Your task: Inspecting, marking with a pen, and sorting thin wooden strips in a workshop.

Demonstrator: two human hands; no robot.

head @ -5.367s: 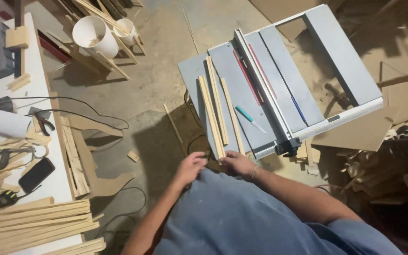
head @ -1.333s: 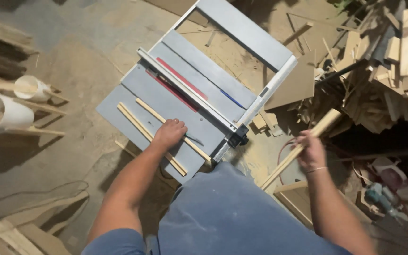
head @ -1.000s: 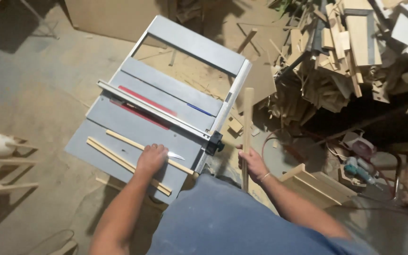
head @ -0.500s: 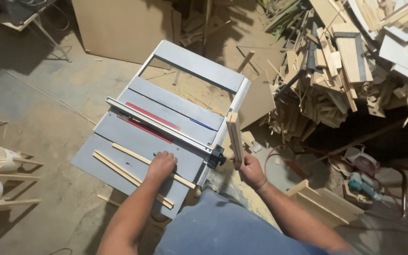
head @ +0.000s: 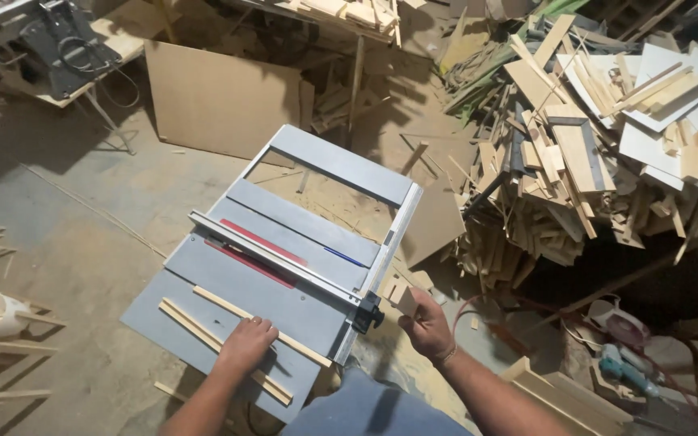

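Head view: left hand [head: 245, 343] flat on diagonal wooden strips [head: 228, 349]; right hand [head: 426, 323] clamps end-on wooden stick [head: 402, 295].

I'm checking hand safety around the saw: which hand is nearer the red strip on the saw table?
Left. The left hand rests on wood strips on the table, just in front of the red strip. The right hand holds a wood piece off the table's right edge.

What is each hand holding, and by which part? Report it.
The right hand grips a wooden stick at its near end. The left hand holds nothing; it rests flat on thin wooden strips on the saw table.
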